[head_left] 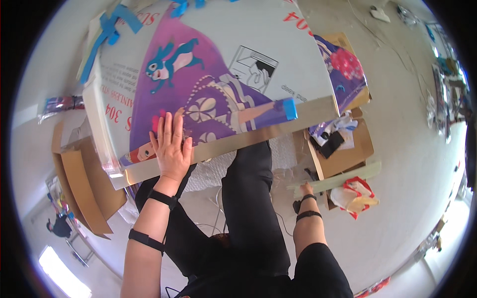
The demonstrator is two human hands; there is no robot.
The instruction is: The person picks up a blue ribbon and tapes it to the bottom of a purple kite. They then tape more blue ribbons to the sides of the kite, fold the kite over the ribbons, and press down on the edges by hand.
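Observation:
My left hand (172,144) lies flat, fingers stretched out, on a purple printed sheet (218,94) near the table's front edge. The sheet shows a figure's dress and a blue cartoon animal. A piece of blue tape (285,108) sits on its right end at the edge. Under the sheet is a table (283,49) covered in pale film with red lettering and a bare metal front edge. Low on the right, my right hand (307,188) is beside a pale green strip (343,180). Its fingers are mostly hidden, so I cannot tell whether it holds the strip.
Strips of blue tape (107,32) hang at the table's far left corner. An open cardboard box (82,184) stands on the left. Another box (348,154) with dark and white items is on the right, near a red-and-white bag (355,196). A person (60,227) is far left.

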